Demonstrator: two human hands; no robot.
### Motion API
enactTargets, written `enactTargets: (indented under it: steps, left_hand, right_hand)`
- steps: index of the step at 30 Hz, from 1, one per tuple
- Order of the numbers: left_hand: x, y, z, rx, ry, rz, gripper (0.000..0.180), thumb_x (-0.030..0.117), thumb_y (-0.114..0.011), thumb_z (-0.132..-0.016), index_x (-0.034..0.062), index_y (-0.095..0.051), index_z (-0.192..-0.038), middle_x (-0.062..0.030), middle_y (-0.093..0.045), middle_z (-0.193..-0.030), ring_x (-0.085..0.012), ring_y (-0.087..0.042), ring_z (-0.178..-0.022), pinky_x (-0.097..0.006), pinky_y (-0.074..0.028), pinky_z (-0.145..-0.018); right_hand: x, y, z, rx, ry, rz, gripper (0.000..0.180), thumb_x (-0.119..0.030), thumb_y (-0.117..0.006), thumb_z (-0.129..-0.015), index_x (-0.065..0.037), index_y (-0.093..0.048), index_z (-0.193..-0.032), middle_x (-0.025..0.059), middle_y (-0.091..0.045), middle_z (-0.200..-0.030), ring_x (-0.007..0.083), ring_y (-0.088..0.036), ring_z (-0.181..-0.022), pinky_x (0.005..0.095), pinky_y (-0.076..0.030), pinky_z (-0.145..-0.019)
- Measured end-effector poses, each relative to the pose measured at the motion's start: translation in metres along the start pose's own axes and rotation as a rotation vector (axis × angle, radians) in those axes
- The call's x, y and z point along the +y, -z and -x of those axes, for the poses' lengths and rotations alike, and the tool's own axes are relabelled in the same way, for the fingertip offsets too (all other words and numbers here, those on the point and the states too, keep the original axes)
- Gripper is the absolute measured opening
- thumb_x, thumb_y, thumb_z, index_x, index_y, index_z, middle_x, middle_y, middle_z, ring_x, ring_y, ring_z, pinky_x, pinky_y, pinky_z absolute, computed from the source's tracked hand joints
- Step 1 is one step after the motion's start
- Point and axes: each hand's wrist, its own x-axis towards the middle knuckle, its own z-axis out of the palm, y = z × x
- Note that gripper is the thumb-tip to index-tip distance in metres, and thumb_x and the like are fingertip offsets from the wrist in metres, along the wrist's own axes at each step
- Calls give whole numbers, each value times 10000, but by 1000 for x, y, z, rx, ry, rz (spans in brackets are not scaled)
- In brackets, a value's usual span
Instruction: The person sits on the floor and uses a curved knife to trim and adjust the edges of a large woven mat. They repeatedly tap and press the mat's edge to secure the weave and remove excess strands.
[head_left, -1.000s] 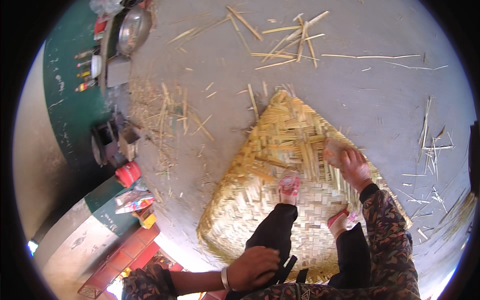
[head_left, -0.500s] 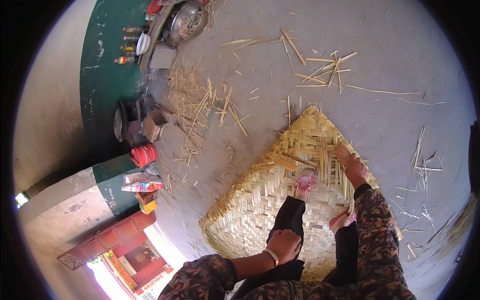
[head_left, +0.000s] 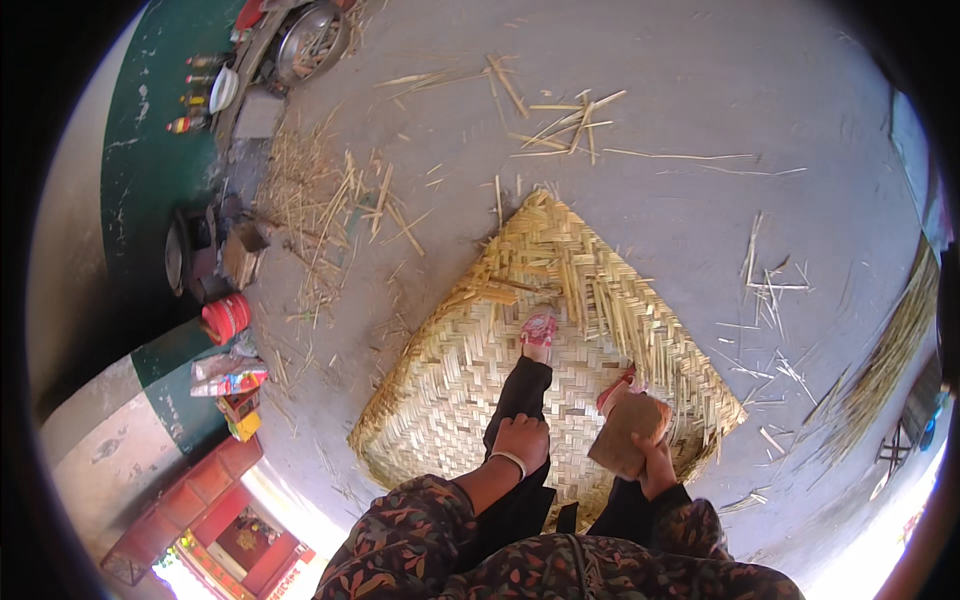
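Observation:
A brown block (head_left: 622,438), flat and apparently wooden, is gripped in my right hand (head_left: 657,466) above my right leg, over the mat's near right part. Beneath me spreads a woven straw-coloured mat (head_left: 455,405), its upturned edges meeting in a pointed far corner. Loose strip ends stick out along the mat's far right side. My left hand (head_left: 523,442) rests on my left knee, fingers curled in with nothing showing in them. Both my feet, in pink-red shoes (head_left: 539,329), are on the mat; the block and hand partly hide the right one.
Scattered strips (head_left: 575,125) lie on the grey floor beyond the mat, with more to the left and right. A metal basin (head_left: 312,42), a red container (head_left: 226,318) and bottles line the left wall. At the right lies a bundle of long thin stalks (head_left: 880,350).
My right hand has drawn back from the mat's far right edge toward my body and now shows the block raised. My left hand stays on the knee. The whole view has shifted.

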Motion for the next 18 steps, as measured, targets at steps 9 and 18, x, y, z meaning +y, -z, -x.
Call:
enactTargets:
  steps: [9, 18]
  left_hand:
    - [-10, 5, -7, -6, 24, -93, 194, 289, -604, -836, 108, -645, -890, -89, -666, -931, -291, -604, -972, -471, -469, -823]
    - [-7, 14, 11, 109, 127, -115, 351, 376, -643, -831, 97, -617, -1043, -104, -583, -1148, -298, -529, -1124, -474, -462, -863]
  right_hand:
    - [22, 72, 159, 105, 57, 83, 552, -95, -663, -862, -51, -444, -1367, 124, -606, -1233, 277, -604, -1124, 429, -520, -938]
    - [60, 83, 99, 227, 231, -37, 441, -128, -738, -819, -10, -583, -1215, 96, -686, -1057, 217, -674, -918, 366, -554, -813]
